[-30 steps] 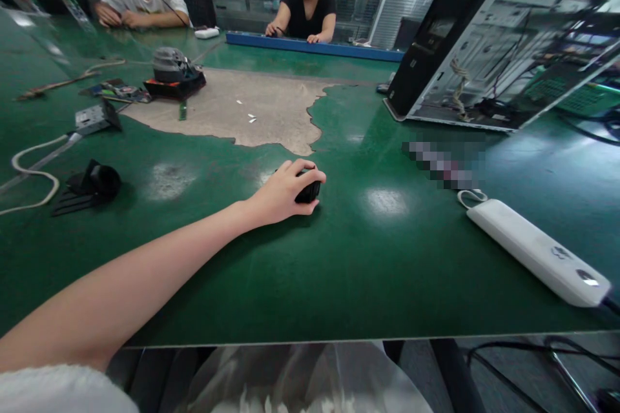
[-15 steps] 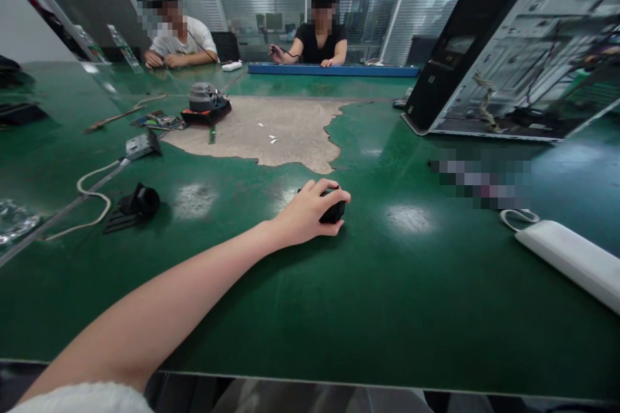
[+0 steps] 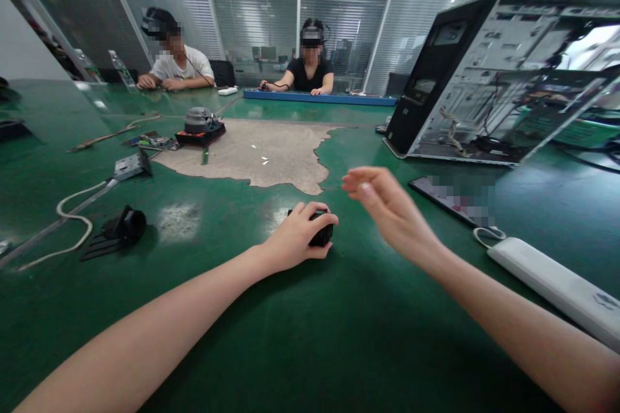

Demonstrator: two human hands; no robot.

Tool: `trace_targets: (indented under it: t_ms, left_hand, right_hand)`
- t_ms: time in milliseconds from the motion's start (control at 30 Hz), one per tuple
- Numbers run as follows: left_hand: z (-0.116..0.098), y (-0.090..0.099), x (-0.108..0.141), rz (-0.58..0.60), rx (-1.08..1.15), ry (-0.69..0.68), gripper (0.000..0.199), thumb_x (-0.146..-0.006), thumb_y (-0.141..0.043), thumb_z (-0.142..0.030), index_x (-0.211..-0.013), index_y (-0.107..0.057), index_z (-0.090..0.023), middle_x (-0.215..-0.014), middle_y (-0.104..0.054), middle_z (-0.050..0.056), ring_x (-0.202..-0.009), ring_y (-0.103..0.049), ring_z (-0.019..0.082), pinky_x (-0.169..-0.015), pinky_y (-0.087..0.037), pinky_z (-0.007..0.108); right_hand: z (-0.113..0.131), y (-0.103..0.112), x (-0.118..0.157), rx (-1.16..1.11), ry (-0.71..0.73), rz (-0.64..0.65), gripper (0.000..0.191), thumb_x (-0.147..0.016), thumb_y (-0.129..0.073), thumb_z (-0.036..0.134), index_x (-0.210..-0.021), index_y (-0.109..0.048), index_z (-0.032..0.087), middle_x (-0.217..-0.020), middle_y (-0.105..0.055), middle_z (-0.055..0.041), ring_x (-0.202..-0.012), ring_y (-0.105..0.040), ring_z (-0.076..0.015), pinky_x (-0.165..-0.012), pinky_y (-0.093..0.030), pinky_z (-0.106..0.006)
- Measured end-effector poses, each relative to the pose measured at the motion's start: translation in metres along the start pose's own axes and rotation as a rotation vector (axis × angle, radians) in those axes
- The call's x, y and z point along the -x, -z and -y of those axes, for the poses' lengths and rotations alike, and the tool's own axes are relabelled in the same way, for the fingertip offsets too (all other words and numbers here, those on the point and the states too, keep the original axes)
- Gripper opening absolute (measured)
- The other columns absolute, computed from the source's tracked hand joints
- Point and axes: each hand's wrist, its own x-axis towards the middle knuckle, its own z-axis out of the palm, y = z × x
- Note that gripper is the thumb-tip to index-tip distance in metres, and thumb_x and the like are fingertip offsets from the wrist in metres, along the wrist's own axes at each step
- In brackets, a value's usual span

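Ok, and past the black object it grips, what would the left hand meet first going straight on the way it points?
Most likely the right hand, ahead of the left hand and the black object. The right hand looks raised off the table, though; depth is unclear, so they might miss.

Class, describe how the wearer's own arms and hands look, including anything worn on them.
Both the left forearm and right forearm are slender and bare, with no sleeve in view. The left hand and right hand are ungloved. No watch, bracelet, cable or marking shows; the fingers show no rings.
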Motion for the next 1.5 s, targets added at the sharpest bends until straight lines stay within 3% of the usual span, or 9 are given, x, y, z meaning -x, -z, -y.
trace_targets:
  t_ms: [167,267,400,567,800,1000,1133,1233,1500]
  left_hand:
    - [-0.002,-0.002,-0.001,0.003,-0.025,-0.005,0.04,-0.072,-0.06,-0.024,-0.109,-0.046,-0.022,-0.118,-0.044,0.007,-0.098,-0.044,0.024,-0.086,-0.041,0.04]
    - [-0.002,-0.002,-0.003,0.003,-0.034,0.001,0.037,-0.072,-0.059,-0.023,-0.107,-0.048,-0.021,-0.117,-0.045,0.007,-0.098,-0.044,0.024,-0.085,-0.041,0.039]
    - [-0.001,-0.003,-0.002,0.004,-0.016,0.002,0.042,-0.073,-0.059,-0.023,-0.112,-0.044,-0.024,-0.116,-0.045,0.006,-0.099,-0.045,0.024,-0.086,-0.04,0.039]
    - [0.001,-0.003,-0.001,-0.024,0.04,0.038,0.068,-0.071,-0.063,-0.027,-0.126,-0.023,-0.018,-0.117,-0.045,0.009,-0.098,-0.045,0.024,-0.087,-0.04,0.039]
    - [-0.002,0.001,-0.001,0.02,0.015,0.022,0.055,-0.071,-0.064,-0.03,-0.115,-0.033,-0.019,-0.111,-0.048,0.008,-0.096,-0.045,0.024,-0.084,-0.04,0.038]
    - [-0.002,0.002,0.0,0.03,-0.062,0.03,0.055,-0.072,-0.063,-0.034,-0.116,-0.033,-0.019,-0.112,-0.05,0.007,-0.092,-0.045,0.024,-0.082,-0.038,0.038]
    - [0.001,-0.001,0.0,-0.015,-0.107,0.033,0.06,-0.067,-0.068,-0.035,-0.114,-0.034,-0.02,-0.113,-0.051,0.007,-0.105,-0.041,0.029,-0.09,-0.03,0.044]
    - [0.003,-0.002,-0.002,0.021,-0.031,0.038,0.058,-0.069,-0.066,-0.029,-0.114,-0.032,-0.019,-0.112,-0.05,0.008,-0.105,-0.045,0.024,-0.092,-0.03,0.042]
    - [0.0,0.001,-0.002,0.038,0.011,0.031,0.059,-0.07,-0.066,-0.031,-0.115,-0.03,-0.019,-0.111,-0.048,0.009,-0.103,-0.047,0.024,-0.083,-0.038,0.037]
  right_hand:
    - [-0.05,-0.033,0.008,-0.207,-0.125,0.189,0.029,-0.086,-0.043,0.038,-0.107,-0.048,0.019,-0.104,-0.057,-0.0068,-0.1,-0.054,-0.0181,-0.089,-0.043,-0.037]
    - [-0.064,-0.04,0.012,-0.337,-0.177,0.198,0.032,-0.083,-0.047,0.038,-0.108,-0.047,0.019,-0.101,-0.056,-0.0063,-0.094,-0.056,-0.0179,-0.083,-0.047,-0.036]
    - [-0.061,-0.038,0.015,-0.456,-0.244,0.181,0.037,-0.076,-0.057,0.035,-0.108,-0.044,0.02,-0.097,-0.056,-0.005,-0.092,-0.056,-0.0174,-0.081,-0.048,-0.035]
    - [-0.058,-0.035,0.016,-0.408,-0.263,0.22,0.026,-0.075,-0.057,0.032,-0.096,-0.047,0.019,-0.091,-0.056,-0.0041,-0.088,-0.056,-0.0176,-0.08,-0.046,-0.036]
    - [-0.056,-0.031,0.017,-0.497,-0.214,0.308,0.024,-0.072,-0.062,0.025,-0.085,-0.043,0.021,-0.087,-0.054,0.0002,-0.085,-0.058,-0.0153,-0.078,-0.047,-0.034]
    - [-0.053,-0.031,0.02,-0.475,-0.217,0.306,0.025,-0.073,-0.063,0.024,-0.087,-0.042,0.021,-0.091,-0.053,-0.0008,-0.086,-0.058,-0.0153,-0.078,-0.047,-0.035]
    - [-0.051,-0.03,0.022,-0.463,-0.194,0.312,0.028,-0.073,-0.063,0.023,-0.092,-0.043,0.022,-0.096,-0.053,-0.0016,-0.09,-0.057,-0.0155,-0.081,-0.046,-0.035]
    - [-0.051,-0.03,0.022,-0.48,-0.148,0.317,0.032,-0.073,-0.063,0.023,-0.097,-0.043,0.023,-0.101,-0.052,-0.0019,-0.094,-0.056,-0.0152,-0.085,-0.045,-0.035]
    - [-0.056,-0.037,0.016,-0.384,-0.17,0.164,0.017,-0.079,-0.055,0.033,-0.087,-0.047,0.021,-0.085,-0.054,0.0,-0.082,-0.055,-0.0138,-0.072,-0.048,-0.029]
